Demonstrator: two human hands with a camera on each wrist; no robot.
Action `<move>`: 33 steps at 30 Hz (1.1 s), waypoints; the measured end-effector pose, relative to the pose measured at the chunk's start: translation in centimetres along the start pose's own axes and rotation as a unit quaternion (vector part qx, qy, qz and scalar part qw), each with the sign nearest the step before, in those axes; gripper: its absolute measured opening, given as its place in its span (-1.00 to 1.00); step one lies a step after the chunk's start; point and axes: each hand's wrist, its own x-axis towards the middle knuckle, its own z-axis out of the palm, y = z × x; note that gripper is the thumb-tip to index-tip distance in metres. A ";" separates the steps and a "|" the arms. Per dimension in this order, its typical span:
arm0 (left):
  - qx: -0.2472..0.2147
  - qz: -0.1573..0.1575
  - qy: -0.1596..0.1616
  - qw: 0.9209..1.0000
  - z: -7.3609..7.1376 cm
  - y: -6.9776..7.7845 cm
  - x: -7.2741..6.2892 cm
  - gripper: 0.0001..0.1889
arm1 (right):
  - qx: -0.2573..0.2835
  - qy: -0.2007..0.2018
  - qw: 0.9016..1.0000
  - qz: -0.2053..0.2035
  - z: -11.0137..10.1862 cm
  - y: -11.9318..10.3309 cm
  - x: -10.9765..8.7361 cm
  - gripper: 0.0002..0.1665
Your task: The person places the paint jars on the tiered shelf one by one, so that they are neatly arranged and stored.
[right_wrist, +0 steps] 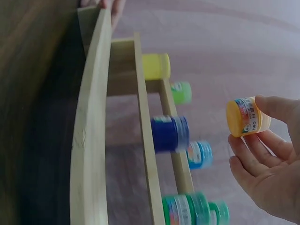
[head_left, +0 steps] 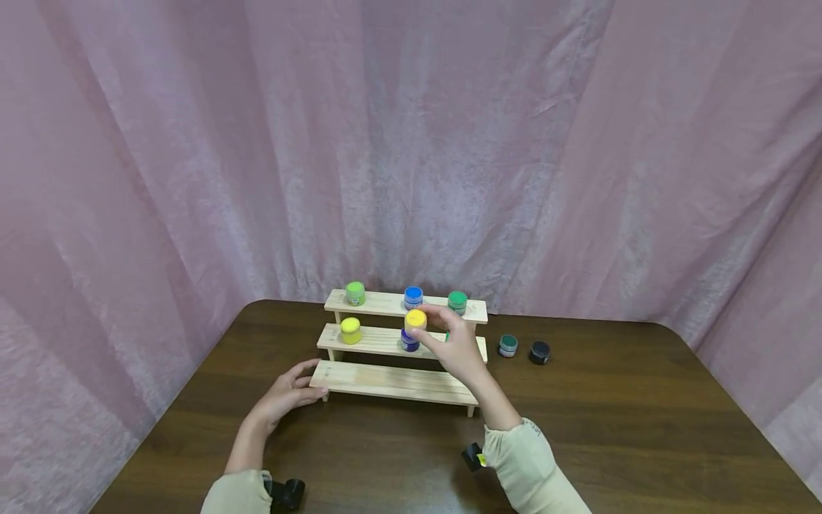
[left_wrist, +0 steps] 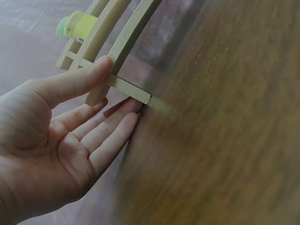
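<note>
My right hand (head_left: 457, 347) pinches a yellow-orange paint jar (right_wrist: 247, 117) between thumb and fingertips, raised above the middle step of a three-step wooden rack (head_left: 392, 383). Around the left end of the rack's lowest step, my left hand (head_left: 287, 392) has its thumb at the front edge and its fingers behind, by the leg. Close below the held jar, a dark blue jar (right_wrist: 169, 134) stands on the middle step. A yellow jar (head_left: 350, 330) stands left on that step, and a green jar (right_wrist: 185, 209) at its right is mostly hidden by my right hand in the head view.
Along the top step stand a light green jar (head_left: 355, 293), a blue jar (head_left: 414, 297) and a green jar (head_left: 457, 302). Right of the rack, a dark teal jar (head_left: 508, 346) and a black jar (head_left: 539, 352) sit on the brown table (head_left: 616, 428). A pink curtain (head_left: 411, 143) hangs behind.
</note>
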 end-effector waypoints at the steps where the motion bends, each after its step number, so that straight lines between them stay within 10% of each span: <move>1: -0.002 -0.001 0.000 1.000 0.0 0.0 0.0 -0.20 | 0.001 -0.008 1.000 -0.003 0.4 0.0 0.0 -0.49; 33: -0.005 -0.008 -0.007 1.000 0.0 0.1 -0.1 -0.20 | -0.062 -0.254 0.965 -0.006 8.5 1.3 1.7 -0.52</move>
